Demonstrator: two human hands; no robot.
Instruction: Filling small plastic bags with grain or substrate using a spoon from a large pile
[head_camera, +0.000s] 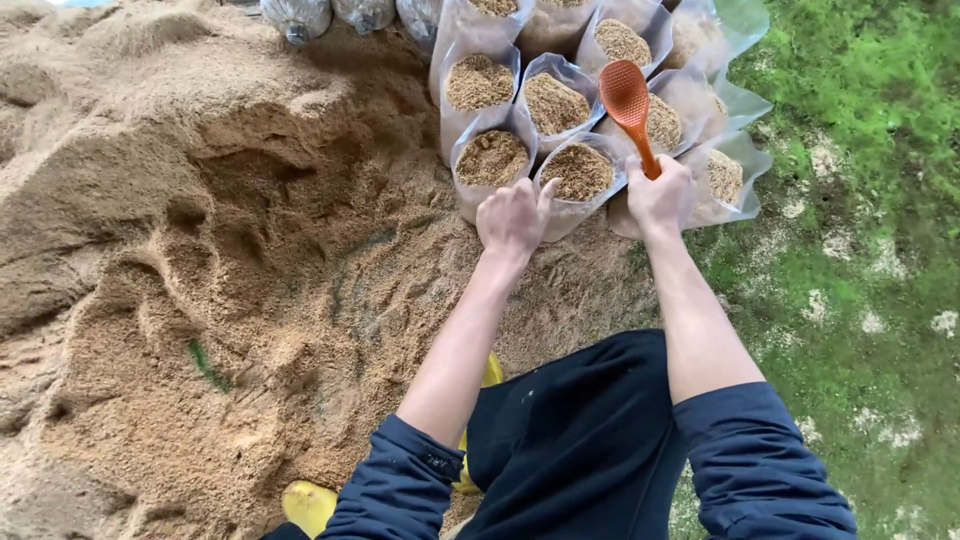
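My left hand (512, 218) rests against the near side of a clear plastic bag (578, 172) filled with sawdust, thumb at its rim. My right hand (658, 197) grips the handle of an orange plastic scoop (627, 100), whose empty bowl points away above the bags. Several more sawdust-filled clear bags (479, 84) stand upright in rows just beyond both hands.
A big pile of loose sawdust (200, 250) with dug hollows fills the left and middle. Mossy green ground (860, 200) lies to the right. My dark trousers (570, 440) and yellow boots (308, 505) are at the bottom. Tied bags (296, 18) lie at the top.
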